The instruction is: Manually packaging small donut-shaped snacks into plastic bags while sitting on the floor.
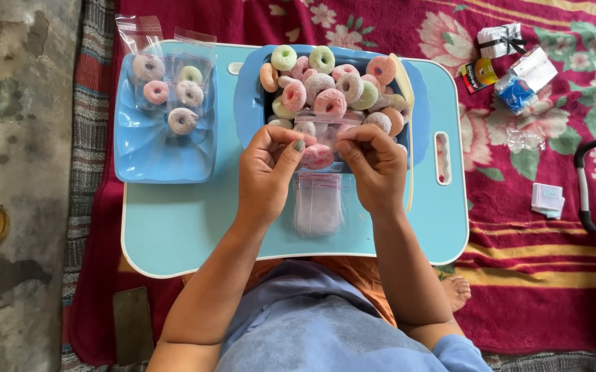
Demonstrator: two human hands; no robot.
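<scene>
My left hand (267, 169) and my right hand (373, 165) meet over a light blue lap table (174, 227). Together they pinch a small clear plastic bag (320, 131) with a pink sugar-coated ring candy (318, 156) in it. Just beyond my fingers stands a blue tray (249, 96) heaped with several pastel ring candies (330, 89). A stack of empty clear bags (317, 203) lies on the table under my hands.
A blue square dish (163, 155) at the left holds bagged ring candies (183, 120). The table rests on a red floral blanket (546, 275). Small packets (525, 79) and a white box (547, 200) lie at the right. A dark phone (132, 324) lies at the lower left.
</scene>
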